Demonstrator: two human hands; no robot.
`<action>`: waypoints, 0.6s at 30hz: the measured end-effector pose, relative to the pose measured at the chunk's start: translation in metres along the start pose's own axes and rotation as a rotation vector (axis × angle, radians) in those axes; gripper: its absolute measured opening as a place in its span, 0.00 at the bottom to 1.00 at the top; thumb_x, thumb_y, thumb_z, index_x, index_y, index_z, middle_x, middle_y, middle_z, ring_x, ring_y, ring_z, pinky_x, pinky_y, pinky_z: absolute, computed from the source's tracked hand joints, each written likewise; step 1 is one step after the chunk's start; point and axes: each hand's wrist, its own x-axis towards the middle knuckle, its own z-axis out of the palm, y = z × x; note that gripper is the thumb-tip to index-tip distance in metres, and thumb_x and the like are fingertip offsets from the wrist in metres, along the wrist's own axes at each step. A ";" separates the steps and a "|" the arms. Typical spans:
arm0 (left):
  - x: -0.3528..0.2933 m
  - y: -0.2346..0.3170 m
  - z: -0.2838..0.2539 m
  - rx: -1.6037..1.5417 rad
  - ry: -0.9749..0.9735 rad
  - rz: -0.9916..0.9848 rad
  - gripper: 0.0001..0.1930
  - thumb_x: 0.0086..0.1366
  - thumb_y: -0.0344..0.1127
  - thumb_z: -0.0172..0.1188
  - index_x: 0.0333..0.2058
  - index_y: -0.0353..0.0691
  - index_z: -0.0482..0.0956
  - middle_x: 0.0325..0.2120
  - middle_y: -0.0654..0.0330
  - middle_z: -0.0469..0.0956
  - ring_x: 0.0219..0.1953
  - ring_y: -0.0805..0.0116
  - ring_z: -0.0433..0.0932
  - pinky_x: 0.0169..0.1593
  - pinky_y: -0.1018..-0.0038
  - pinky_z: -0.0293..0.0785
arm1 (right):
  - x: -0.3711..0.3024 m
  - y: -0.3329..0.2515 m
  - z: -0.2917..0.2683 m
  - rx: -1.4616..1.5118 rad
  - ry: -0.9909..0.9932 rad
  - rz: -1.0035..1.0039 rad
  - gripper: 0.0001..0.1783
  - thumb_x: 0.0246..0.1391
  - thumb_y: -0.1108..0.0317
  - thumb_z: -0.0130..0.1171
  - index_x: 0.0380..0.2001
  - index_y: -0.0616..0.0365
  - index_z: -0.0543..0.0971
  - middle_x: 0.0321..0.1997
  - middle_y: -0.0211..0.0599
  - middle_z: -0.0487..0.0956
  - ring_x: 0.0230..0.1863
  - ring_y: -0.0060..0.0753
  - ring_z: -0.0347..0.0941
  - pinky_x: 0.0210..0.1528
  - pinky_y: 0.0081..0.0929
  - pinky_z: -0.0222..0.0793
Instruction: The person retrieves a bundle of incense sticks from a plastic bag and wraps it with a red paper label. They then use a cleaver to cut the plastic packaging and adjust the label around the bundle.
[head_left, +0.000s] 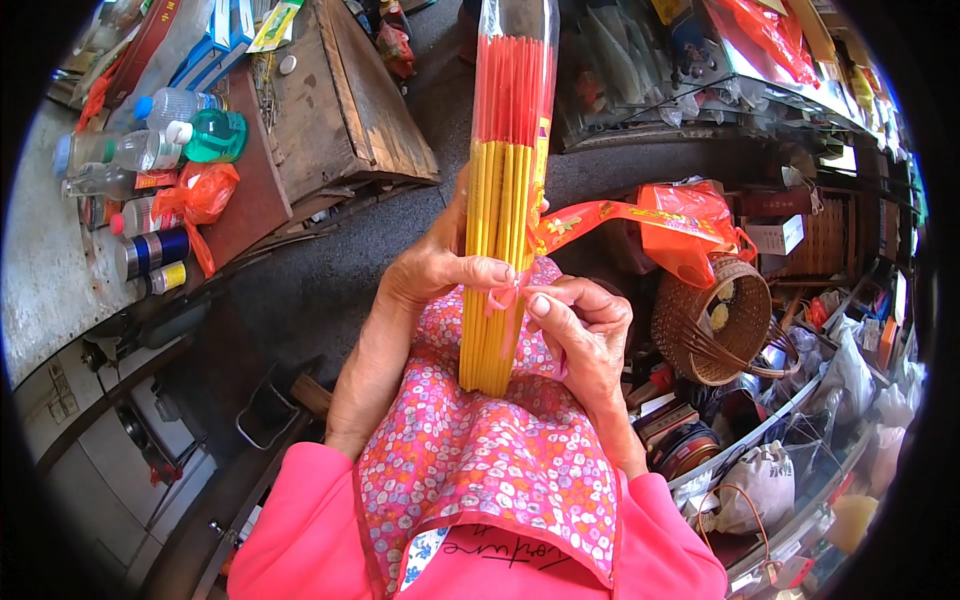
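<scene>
A long bundle of incense sticks, yellow below and red above, stands upright on my lap in a clear plastic sleeve. My left hand grips the bundle around its yellow part from the left. My right hand pinches a thin pink string that wraps the bundle just below the left thumb. A red-and-gold paper band sticks out from the bundle to the right. A pink floral apron covers my lap beneath it.
Plastic bottles, cans and an orange bag sit on a bench at left beside a wooden crate. A woven basket, an orange bag, boxes and packed shelves crowd the right. Dark floor lies between.
</scene>
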 end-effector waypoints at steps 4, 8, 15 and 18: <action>-0.002 0.001 0.007 -0.023 0.013 0.030 0.46 0.46 0.34 0.69 0.64 0.36 0.58 0.55 0.50 0.70 0.47 0.59 0.80 0.53 0.64 0.77 | 0.004 -0.001 -0.010 0.162 -0.028 0.145 0.06 0.57 0.72 0.65 0.34 0.66 0.84 0.24 0.34 0.81 0.17 0.11 0.64 0.19 0.12 0.56; -0.003 0.001 0.005 0.007 0.004 0.042 0.46 0.47 0.36 0.69 0.65 0.36 0.58 0.56 0.50 0.70 0.48 0.59 0.79 0.54 0.65 0.76 | 0.005 0.004 -0.013 0.251 -0.034 0.180 0.06 0.57 0.71 0.65 0.32 0.65 0.83 0.23 0.34 0.80 0.14 0.09 0.57 0.16 0.14 0.48; -0.003 0.002 0.012 -0.149 0.028 0.010 0.47 0.55 0.32 0.68 0.69 0.45 0.50 0.58 0.57 0.67 0.60 0.65 0.68 0.65 0.67 0.63 | 0.020 -0.005 -0.010 -0.102 0.064 0.110 0.07 0.57 0.72 0.66 0.36 0.66 0.82 0.26 0.28 0.80 0.19 0.07 0.64 0.20 0.09 0.55; -0.003 -0.004 0.012 -0.103 0.089 0.046 0.45 0.57 0.32 0.66 0.69 0.44 0.50 0.59 0.54 0.67 0.61 0.62 0.68 0.64 0.64 0.66 | 0.019 -0.002 -0.005 -0.400 0.140 -0.150 0.10 0.56 0.73 0.67 0.40 0.66 0.81 0.30 0.30 0.82 0.21 0.07 0.66 0.22 0.09 0.58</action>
